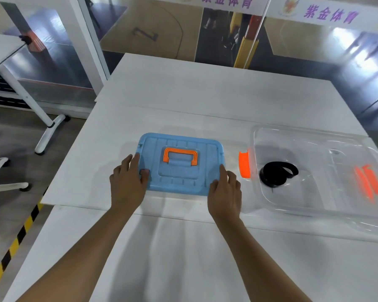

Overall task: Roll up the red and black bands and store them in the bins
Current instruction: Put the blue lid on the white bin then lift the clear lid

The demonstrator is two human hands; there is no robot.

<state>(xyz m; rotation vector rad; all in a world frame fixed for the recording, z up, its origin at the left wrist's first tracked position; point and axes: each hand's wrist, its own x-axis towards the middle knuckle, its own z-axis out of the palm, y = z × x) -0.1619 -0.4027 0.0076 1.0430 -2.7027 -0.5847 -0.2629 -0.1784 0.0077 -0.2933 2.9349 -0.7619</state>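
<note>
- our left hand [128, 182] rests on the left edge of the blue lid [181, 164], fingers straight and lying close together on its top, thumb pressed flat on the lid.
- our right hand [224, 190] rests at the lid's near right corner, fingers stretched forward along that edge and barely spread; we cannot tell whether the fingertips hook under the rim.
- the lid sits on a bin that it hides almost fully, so we cannot make out what lies inside, and no red band shows anywhere.
- an orange handle [180, 156] lies flat in the middle of the lid.
- the black band [276, 173] lies coiled in loose loops on the floor of the clear bin [314, 205], just right of the lidded one; this bin is open at the top.
- an orange latch [243, 164] stands on the clear bin's left wall, and a second orange patch [368, 184] on its right side is smeared by the plastic, hard to read.
- the clear bin's far right corner is cut off by the frame edge.
- both bins stand on the white table [205, 94].
</note>
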